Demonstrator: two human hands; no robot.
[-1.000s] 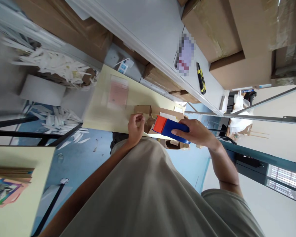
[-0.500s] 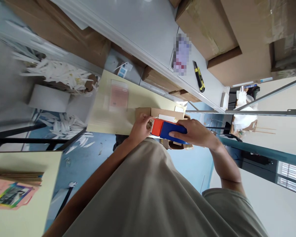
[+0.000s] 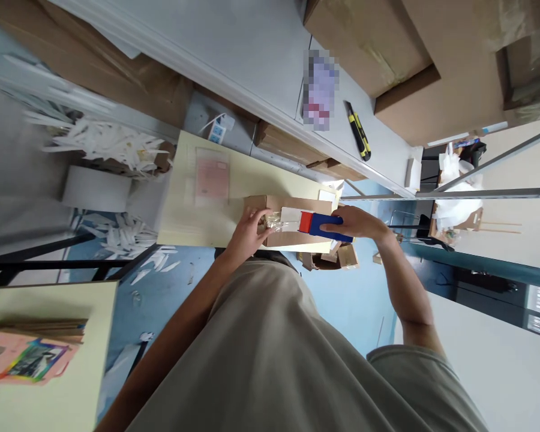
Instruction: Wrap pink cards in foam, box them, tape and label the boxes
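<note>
My tape dispenser (image 3: 318,225) was deep blue with an orange-red end, my cardboard box (image 3: 292,239) plain brown, my worktop (image 3: 176,207) pale yellow, my utility knife (image 3: 359,133) black and yellow.

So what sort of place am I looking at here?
Probably a packing room or small workshop: large taped cardboard boxes and a yellow-and-black box cutter are on the grey shelf, with a heap of white strips at the left of the view.
</note>
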